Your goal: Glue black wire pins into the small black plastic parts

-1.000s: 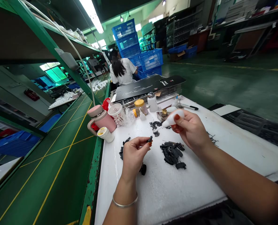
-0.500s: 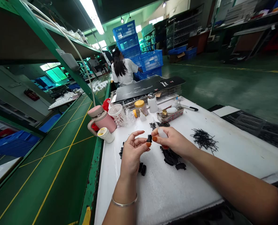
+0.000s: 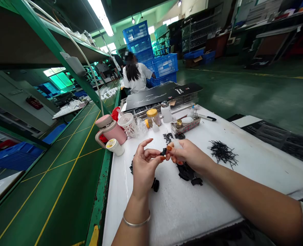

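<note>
Between the thumb and fingertips of my left hand (image 3: 146,163) is a small black plastic part (image 3: 163,151). My right hand (image 3: 189,153) has a small translucent white squeeze bottle (image 3: 177,143) with a thin nozzle tucked in its grip. Its thumb and fingertips come right up against the black part; whether they pinch it too, I cannot tell. Beneath the right hand lies a pile of black plastic parts (image 3: 187,173). More black parts (image 3: 155,185) show beside my left wrist, partly covered by the hand.
Thin black strips (image 3: 222,152) lie at the right of the white table. Small black bits (image 3: 168,137) lie behind the hands. A pink mug (image 3: 112,130), lidded cup (image 3: 127,123), jars and a small box of bottles (image 3: 186,124) line the back. A co-worker (image 3: 136,76) sits beyond.
The black part has turned and tilted in my left fingers. My right fingers have moved in against it, and the bottle has shifted lower in my right hand.
</note>
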Tool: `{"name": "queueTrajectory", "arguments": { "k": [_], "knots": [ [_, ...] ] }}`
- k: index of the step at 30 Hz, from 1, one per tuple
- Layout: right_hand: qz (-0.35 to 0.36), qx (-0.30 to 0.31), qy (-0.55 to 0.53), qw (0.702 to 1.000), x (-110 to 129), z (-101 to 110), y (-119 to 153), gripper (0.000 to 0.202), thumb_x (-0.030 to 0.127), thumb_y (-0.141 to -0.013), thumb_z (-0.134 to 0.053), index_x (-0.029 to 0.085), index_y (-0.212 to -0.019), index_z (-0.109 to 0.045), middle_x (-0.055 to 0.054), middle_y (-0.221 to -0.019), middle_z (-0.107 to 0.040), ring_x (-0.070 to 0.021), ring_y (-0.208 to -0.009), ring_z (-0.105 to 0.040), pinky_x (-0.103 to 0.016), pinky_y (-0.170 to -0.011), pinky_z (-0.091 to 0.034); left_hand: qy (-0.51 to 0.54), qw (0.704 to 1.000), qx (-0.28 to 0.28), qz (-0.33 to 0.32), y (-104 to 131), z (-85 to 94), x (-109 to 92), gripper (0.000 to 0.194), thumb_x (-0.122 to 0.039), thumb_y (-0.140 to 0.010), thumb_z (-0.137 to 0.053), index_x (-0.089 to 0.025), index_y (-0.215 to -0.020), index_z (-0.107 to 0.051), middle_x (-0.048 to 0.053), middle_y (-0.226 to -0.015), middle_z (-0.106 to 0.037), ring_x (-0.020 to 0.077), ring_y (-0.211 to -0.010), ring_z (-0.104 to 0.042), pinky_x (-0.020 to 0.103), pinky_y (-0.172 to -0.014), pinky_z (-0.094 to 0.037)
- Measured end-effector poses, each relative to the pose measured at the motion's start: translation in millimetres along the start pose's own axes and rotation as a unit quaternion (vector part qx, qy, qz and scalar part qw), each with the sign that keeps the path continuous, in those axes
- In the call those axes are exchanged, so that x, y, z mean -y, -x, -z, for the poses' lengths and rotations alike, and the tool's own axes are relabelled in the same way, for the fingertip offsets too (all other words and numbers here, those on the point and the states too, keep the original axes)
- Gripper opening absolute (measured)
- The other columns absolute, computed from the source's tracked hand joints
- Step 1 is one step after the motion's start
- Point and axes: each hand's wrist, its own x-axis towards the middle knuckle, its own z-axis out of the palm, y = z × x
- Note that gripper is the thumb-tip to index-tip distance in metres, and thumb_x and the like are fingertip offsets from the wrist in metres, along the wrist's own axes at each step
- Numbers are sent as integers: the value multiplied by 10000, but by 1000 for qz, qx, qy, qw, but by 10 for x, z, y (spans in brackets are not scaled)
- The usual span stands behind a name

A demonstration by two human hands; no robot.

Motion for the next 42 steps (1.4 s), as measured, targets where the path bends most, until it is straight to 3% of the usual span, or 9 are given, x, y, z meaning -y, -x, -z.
{"name": "queueTrajectory", "arguments": {
  "k": [4, 9, 13, 19, 28, 32, 34, 38, 42],
  "knots": [
    [-87, 52, -55, 993, -29, 32, -11, 384, 483, -770, -636, 104, -712, -607, -64, -622, -625, -73, -462, -450, -170, -391, -265, -46, 998, 3, -41, 51, -28, -45, 628, -172, -689, -707, -175, -1260, -446, 37, -791, -673, 172, -723, -656, 275, -681, -536],
    [-106, 64, -108, 986, -37, 46, -18, 248, 305, -674, -749, 126, -696, -579, -12, -613, -581, -56, -477, -433, -154, -399, -236, -58, 996, 16, -60, 51, -31, -40, 563, -168, -699, -700, -161, -1226, -501, 61, -841, -675, 183, -756, -653, 306, -712, -550],
    [-74, 28, -130, 988, -48, 38, -29, 229, 235, -633, -769, 128, -723, -588, 18, -569, -537, -61, -497, -448, -157, -430, -288, -35, 998, 17, -42, -6, -11, 13, 528, -167, -707, -703, -152, -1197, -508, 77, -907, -665, 165, -796, -633, 286, -725, -537],
    [-55, -37, -145, 987, -26, 43, -35, 222, 260, -657, -757, 144, -726, -581, 3, -621, -584, -69, -531, -484, -166, -461, -333, 19, 1000, 17, 10, -53, 42, 78, 510, -191, -724, -696, -155, -1195, -503, 67, -884, -657, 144, -779, -622, 242, -666, -529],
    [-12, -113, -246, 963, 254, 292, 3, 173, 235, -648, -723, 138, -701, -590, -14, -590, -572, -75, -479, -460, -173, -418, -319, 68, 995, -78, -6, -121, 266, 53, 401, -203, -674, -749, -171, -1050, -615, 26, -844, -631, 93, -727, -600, 171, -610, -515],
    [9, -124, -261, 957, 331, 368, 46, 167, 212, -646, -735, 135, -713, -603, -16, -610, -582, -71, -490, -464, -164, -417, -323, 60, 992, -111, 1, -173, 276, -47, 307, -208, -643, -772, -162, -919, -649, 13, -810, -623, 85, -710, -597, 152, -585, -509],
    [14, -133, -267, 954, 343, 385, 51, 174, 205, -639, -747, 135, -720, -610, -14, -617, -585, -69, -500, -471, -155, -413, -319, 39, 995, -87, 13, -233, 228, -106, 280, -225, -644, -770, -159, -888, -649, 13, -803, -630, 83, -694, -594, 151, -574, -506],
    [38, -170, -288, 942, 338, 399, 40, 189, 178, -605, -764, 132, -716, -618, -4, -610, -583, -62, -498, -470, -144, -406, -314, -86, 995, 30, 45, -494, 83, -142, 250, -271, -695, -709, -152, -905, -643, 38, -831, -659, 123, -738, -618, 196, -598, -523],
    [79, -209, -279, 934, 330, 405, 24, 181, 187, -616, -761, 138, -715, -617, 2, -596, -586, -64, -491, -479, -151, -412, -327, -342, 935, 93, 20, -905, -11, 30, 177, -226, -748, -578, -145, -883, -660, 55, -825, -683, 155, -754, -636, 237, -617, -525]
  ]
}}
